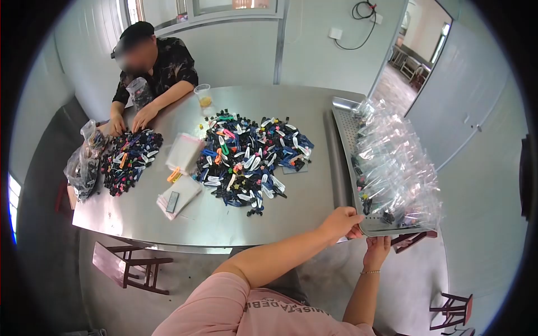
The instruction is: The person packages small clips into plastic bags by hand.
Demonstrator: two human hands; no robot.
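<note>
A perforated metal tray (346, 129) lies along the right end of the steel table, its near end reaching past the table's edge. Rows of clear plastic bags (392, 162) fill it, and small dark and coloured hair clips show inside some. My left hand (342, 223) is closed on the tray's near left corner, fingers curled around the rim. Below the near rim, my right hand (376, 252) holds the tray from underneath, with its fingertips at the edge and partly hidden.
A big heap of hair clips (249, 154) covers the table's middle. Plastic bag stacks (185, 152) and a plastic cup (204, 98) stand nearby. Across the table, another person (162, 67) handles a smaller clip pile (131, 159). Stools (126, 266) are on the floor; a doorway (412, 50) opens behind.
</note>
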